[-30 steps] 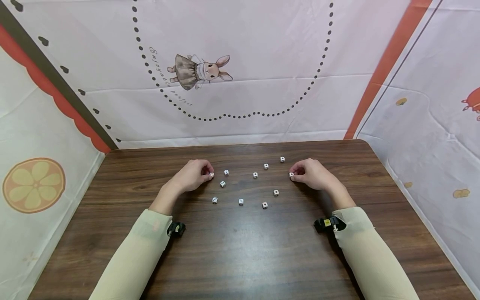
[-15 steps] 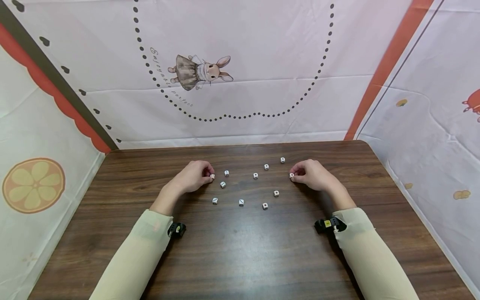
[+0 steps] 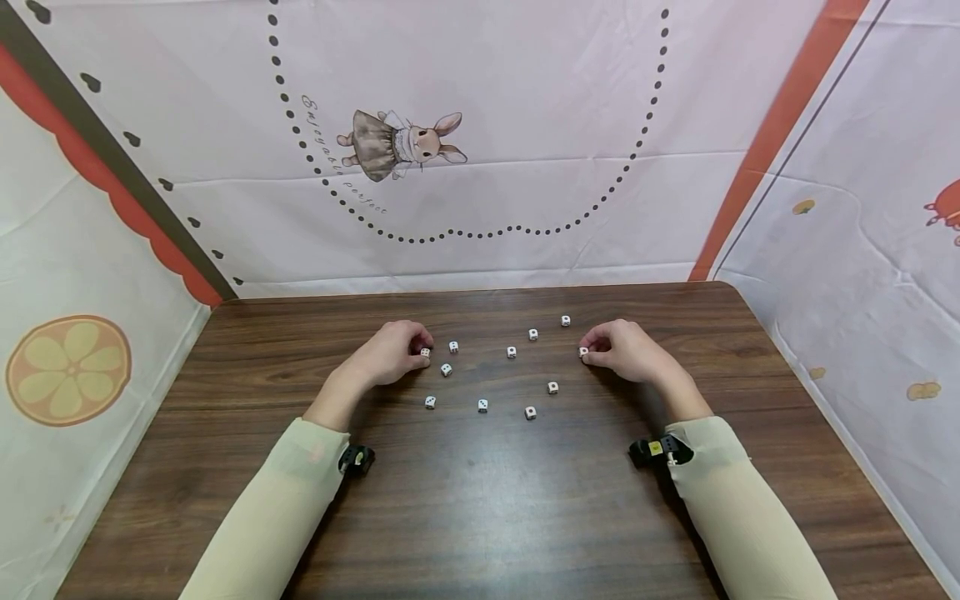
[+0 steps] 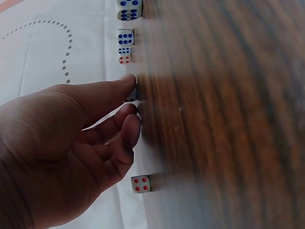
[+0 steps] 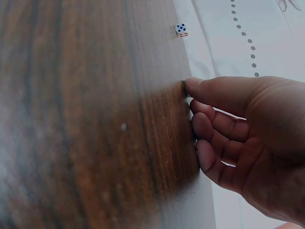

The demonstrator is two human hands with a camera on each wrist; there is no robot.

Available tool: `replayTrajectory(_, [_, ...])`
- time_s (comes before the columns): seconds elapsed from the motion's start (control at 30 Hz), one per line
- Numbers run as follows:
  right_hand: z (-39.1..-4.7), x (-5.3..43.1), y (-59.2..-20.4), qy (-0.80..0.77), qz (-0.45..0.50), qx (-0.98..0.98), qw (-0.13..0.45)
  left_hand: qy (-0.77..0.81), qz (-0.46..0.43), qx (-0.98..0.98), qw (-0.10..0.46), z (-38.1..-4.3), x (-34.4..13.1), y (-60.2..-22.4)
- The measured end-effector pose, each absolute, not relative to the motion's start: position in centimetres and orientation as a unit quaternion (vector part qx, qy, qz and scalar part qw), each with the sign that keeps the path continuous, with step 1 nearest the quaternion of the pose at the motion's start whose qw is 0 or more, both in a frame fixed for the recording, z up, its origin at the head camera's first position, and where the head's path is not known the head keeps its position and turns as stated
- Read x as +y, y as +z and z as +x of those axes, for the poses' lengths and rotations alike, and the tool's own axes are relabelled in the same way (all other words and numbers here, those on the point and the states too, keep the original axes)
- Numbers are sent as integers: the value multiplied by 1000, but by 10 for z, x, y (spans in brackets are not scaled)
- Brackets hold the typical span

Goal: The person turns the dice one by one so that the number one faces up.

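In the head view my left hand (image 3: 392, 352) is at the left end of a loose group of small white dice. Its thumb and index finger pinch one die (image 3: 425, 353), which the thumb mostly covers in the left wrist view. Across the group, my right hand (image 3: 627, 348) pinches another die (image 3: 583, 352) between thumb and fingertips, close to the tabletop. In the right wrist view the thumb hides nearly all of it. Nearest the left fingers lie a die (image 3: 453, 347) and a second die (image 3: 447, 370).
Several more dice lie on the brown wood-grain table (image 3: 480, 517) between the hands, among them a front die (image 3: 531, 412) and a back die (image 3: 566, 321). A white printed cloth (image 3: 525, 100) hangs behind the table and along both sides.
My left hand has shifted very slightly to the right, its index finger reaching a little further over the die. The right hand keeps its hold in place, and the other dice lie still.
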State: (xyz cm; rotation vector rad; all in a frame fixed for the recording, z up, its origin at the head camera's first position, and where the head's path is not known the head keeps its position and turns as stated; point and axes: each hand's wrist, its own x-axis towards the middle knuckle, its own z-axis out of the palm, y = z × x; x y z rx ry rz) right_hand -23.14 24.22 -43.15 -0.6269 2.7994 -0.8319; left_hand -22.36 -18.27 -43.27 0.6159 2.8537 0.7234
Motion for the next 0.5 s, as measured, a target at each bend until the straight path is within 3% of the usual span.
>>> replayTrajectory(0.5, [-231,242,-431,-285,-216,931,70,230,213,948,54,-221,-181,-430])
